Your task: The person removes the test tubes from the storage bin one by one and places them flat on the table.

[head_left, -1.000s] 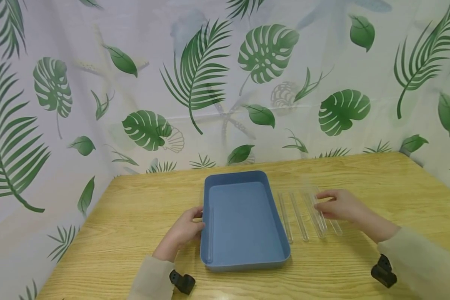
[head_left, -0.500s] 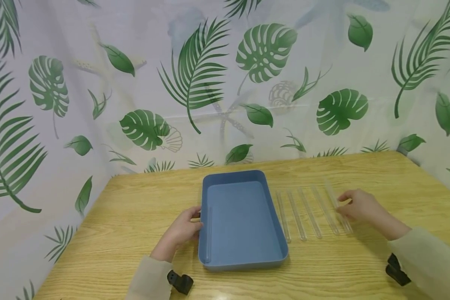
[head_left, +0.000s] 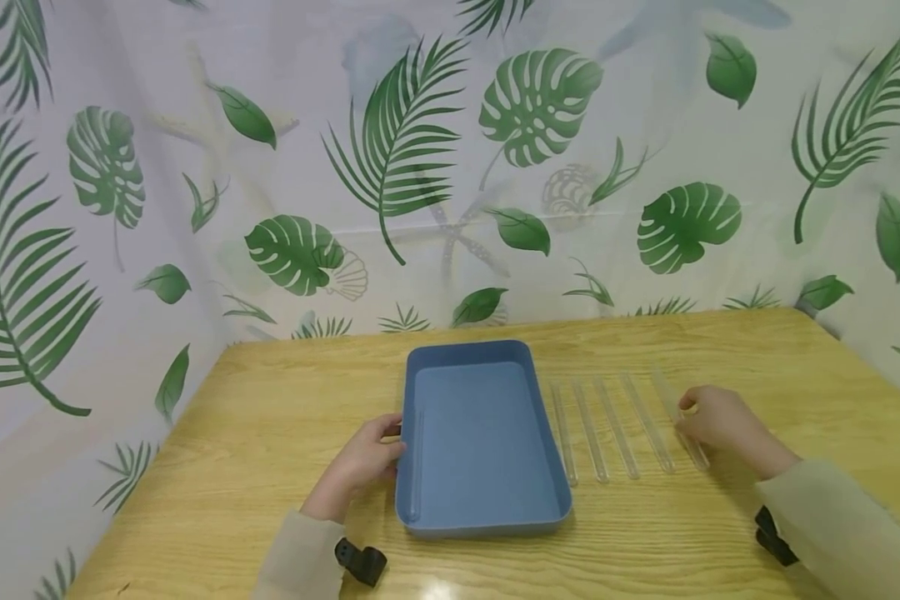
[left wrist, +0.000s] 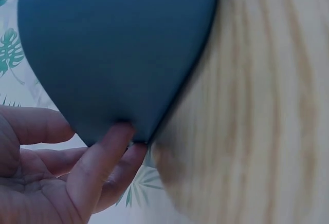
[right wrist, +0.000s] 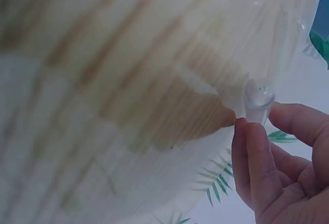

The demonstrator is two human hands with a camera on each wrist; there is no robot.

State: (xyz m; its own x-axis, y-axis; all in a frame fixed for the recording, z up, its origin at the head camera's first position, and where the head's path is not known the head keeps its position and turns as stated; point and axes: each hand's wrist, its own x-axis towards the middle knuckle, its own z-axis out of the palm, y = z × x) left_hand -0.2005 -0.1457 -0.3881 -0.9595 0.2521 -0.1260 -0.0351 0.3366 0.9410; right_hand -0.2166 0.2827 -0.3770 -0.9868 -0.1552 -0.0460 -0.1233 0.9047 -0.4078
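My left hand (head_left: 366,452) holds the left side of a shallow blue tray (head_left: 487,529), fingertips against its outer wall (left wrist: 128,44). Inside, along the tray's left wall, lies one clear test tube (head_left: 417,467). To the right of the tray, several clear test tubes (head_left: 616,427) lie side by side on the table, rounded ends towards me. My right hand (head_left: 723,425) pinches the rightmost test tube (head_left: 695,450) between thumb and fingers. In the right wrist view a clear tube end (right wrist: 259,94) shows at the fingertips.
The wooden table (head_left: 285,392) runs back to a white cloth (head_left: 435,275) printed with green leaves. Black wrist cameras (head_left: 361,562) sit at both sleeves. Bare tabletop lies left of the left hand and in front of the tubes.
My right hand has moved right, carrying a test tube from a bunched group to the row's right end. The tubes now lie spaced apart. The left hand and tray stay nearly still.
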